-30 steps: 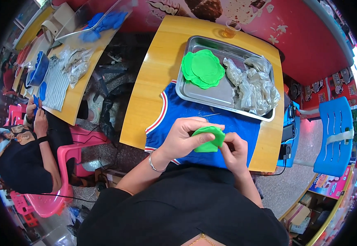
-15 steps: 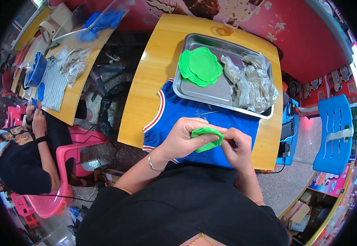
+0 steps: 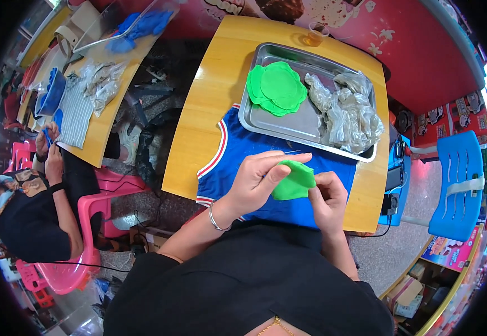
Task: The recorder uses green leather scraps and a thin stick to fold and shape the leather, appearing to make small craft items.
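Between my two hands, above the blue jersey (image 3: 243, 150), is a thin, soft green sheet (image 3: 295, 183) with a curved outline. My left hand (image 3: 257, 182) holds its left side, the thumb at the edge and the fingers stretched along its far side. My right hand (image 3: 330, 203) pinches the right edge between thumb and fingertips. Several similar green discs with wavy rims (image 3: 280, 87) lie stacked at the left of a metal tray (image 3: 296, 130). Filling the tray's right side are crumpled clear plastic bags (image 3: 350, 120), their contents hard to make out.
The tray stands on a yellow table (image 3: 198, 112), partly over the jersey. A clear cup (image 3: 314, 36) with amber liquid is at the far edge. To the right stands a blue chair (image 3: 457, 182). Another person (image 3: 33, 215) sits at left, handling something blue at a second table.
The green sheet has opened out from a curled, folded shape and shows a broader face. My left fingers have straightened and its thumb has lifted; my right hand still pinches the edge.
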A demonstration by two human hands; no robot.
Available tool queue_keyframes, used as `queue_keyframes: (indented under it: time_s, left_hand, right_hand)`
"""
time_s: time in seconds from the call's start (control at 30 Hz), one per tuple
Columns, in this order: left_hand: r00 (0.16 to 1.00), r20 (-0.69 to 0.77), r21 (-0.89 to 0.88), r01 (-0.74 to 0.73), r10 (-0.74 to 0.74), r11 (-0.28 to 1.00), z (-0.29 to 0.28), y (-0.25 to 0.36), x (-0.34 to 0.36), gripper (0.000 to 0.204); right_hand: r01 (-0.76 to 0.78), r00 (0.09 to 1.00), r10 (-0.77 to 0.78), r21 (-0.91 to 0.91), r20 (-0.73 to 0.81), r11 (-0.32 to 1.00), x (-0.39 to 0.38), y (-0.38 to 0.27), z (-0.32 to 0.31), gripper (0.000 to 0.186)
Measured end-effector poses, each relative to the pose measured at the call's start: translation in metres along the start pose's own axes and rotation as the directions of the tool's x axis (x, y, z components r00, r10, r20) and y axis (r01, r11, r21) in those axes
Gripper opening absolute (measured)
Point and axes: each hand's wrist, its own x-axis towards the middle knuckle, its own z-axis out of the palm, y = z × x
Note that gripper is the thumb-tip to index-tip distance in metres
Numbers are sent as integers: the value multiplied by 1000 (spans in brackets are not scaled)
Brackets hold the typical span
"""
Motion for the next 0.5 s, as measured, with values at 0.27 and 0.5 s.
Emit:
queue_keyframes:
  time_s: [0.27,0.5]
  left_hand:
    - [990,-121,-140,60,-78,988,4,-6,-6,37]
    - [979,-203,-250,-29,-24,968,10,-11,-8,30]
  right_hand:
    - [-50,991,78,242,-106,969,-3,6,2,10]
    - [37,996,-32,59,-79,998,1,0,5,11]
